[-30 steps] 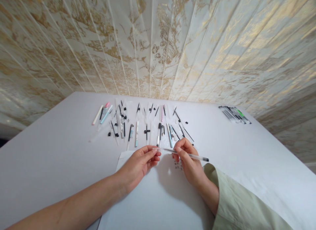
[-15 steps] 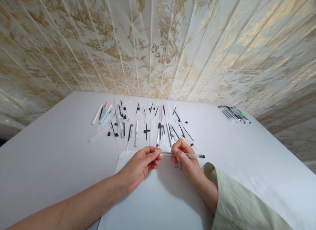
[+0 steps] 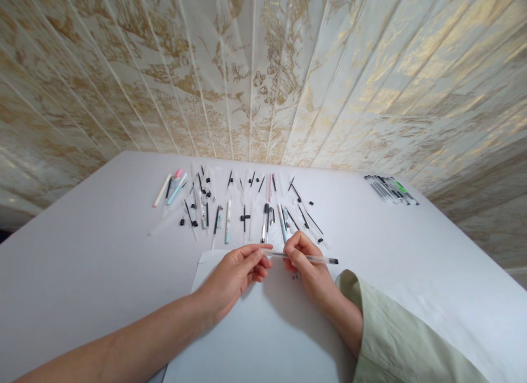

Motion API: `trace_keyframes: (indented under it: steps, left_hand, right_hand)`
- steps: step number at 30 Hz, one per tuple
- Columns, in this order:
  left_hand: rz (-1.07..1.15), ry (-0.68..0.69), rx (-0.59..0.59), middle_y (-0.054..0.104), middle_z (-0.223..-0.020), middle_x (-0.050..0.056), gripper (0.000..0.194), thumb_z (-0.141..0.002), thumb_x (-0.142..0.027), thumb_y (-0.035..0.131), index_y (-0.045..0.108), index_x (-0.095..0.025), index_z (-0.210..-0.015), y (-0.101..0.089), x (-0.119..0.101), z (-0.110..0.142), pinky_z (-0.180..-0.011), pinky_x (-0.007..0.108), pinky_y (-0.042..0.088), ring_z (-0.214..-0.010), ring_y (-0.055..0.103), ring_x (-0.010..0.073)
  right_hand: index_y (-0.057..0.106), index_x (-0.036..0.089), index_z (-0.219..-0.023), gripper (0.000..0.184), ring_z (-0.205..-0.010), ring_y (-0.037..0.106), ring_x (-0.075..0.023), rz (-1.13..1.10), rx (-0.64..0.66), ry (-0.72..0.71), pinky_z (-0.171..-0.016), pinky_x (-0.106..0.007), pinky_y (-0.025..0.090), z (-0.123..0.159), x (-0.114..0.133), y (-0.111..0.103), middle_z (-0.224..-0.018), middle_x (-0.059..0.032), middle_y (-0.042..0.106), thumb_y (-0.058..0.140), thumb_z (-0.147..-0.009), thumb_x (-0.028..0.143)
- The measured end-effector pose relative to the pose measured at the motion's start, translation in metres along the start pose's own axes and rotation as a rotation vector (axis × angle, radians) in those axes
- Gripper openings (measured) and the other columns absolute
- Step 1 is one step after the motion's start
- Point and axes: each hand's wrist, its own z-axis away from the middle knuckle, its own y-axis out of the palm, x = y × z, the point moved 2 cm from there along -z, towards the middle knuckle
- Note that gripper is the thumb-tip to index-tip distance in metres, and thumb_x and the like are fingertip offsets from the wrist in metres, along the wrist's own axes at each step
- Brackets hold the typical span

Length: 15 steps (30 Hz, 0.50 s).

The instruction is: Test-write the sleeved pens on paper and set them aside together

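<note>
Both hands hold a slim translucent pen [image 3: 319, 259] level above a sheet of white paper [image 3: 255, 339]. Its black end points to the right. My left hand [image 3: 242, 268] pinches the pen's left end between thumb and fingers. Around its middle, my right hand [image 3: 307, 265] closes with thumb and forefinger. Small dark writing [image 3: 295, 276] shows on the paper beneath the right hand. Just beyond the hands lie a pen with a black cap [image 3: 264, 221] and a light blue pen barrel [image 3: 282, 223].
Loose pen parts spread across the middle of the white table [image 3: 82, 273], among them dark refills [image 3: 216, 219], small black caps [image 3: 195, 224] and a pink barrel [image 3: 270, 187]. Several assembled pens [image 3: 391, 190] lie in a row at the far right. A gold-patterned wall covering [image 3: 255, 86] rises behind.
The pen and my right hand have shifted very slightly to the left, toward my left hand. Both hands keep their grip, and the parts on the table lie as before.
</note>
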Motion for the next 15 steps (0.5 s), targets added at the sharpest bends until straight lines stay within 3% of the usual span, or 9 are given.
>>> trace_keyframes:
  steps: [4, 8, 15]
  left_hand:
    - [-0.007, 0.054, -0.026, 0.067, -0.088, 0.007, 0.038, -0.088, -0.037, 0.059, 0.060, -0.012, -0.116, 0.0012, 0.0060, 0.0007, -0.081, 0.033, 0.045, -0.080, 0.060, 0.0167]
    - [-0.044, 0.099, 0.031, 0.067, -0.094, 0.009, 0.044, -0.090, -0.034, 0.056, 0.050, -0.013, -0.128, 0.0004, 0.0104, 0.0002, -0.088, 0.038, 0.046, -0.087, 0.061, 0.0196]
    - [-0.189, 0.147, 0.106, 0.066, -0.106, 0.008, 0.044, -0.087, -0.025, 0.055, 0.046, -0.021, -0.130, 0.0026, 0.0074, 0.0025, -0.092, 0.040, 0.045, -0.100, 0.062, 0.0229]
  right_hand:
    - [0.047, 0.021, -0.076, 0.020, -0.059, 0.044, -0.0125, 0.099, 0.005, -0.069, -0.057, -0.026, 0.035, 0.0039, -0.0020, 0.0049, -0.065, 0.0030, 0.049, 0.050, -0.091, 0.034]
    - [0.047, 0.021, -0.080, 0.020, -0.061, 0.044, -0.0132, 0.140, 0.006, -0.112, -0.057, -0.027, 0.035, 0.0080, -0.0037, 0.0085, -0.067, 0.0028, 0.047, 0.048, -0.094, 0.036]
    - [0.046, 0.022, -0.079, 0.022, -0.061, 0.045, -0.0131, 0.099, -0.011, -0.126, -0.057, -0.027, 0.036, 0.0066, -0.0056, 0.0092, -0.067, 0.0030, 0.046, 0.048, -0.094, 0.038]
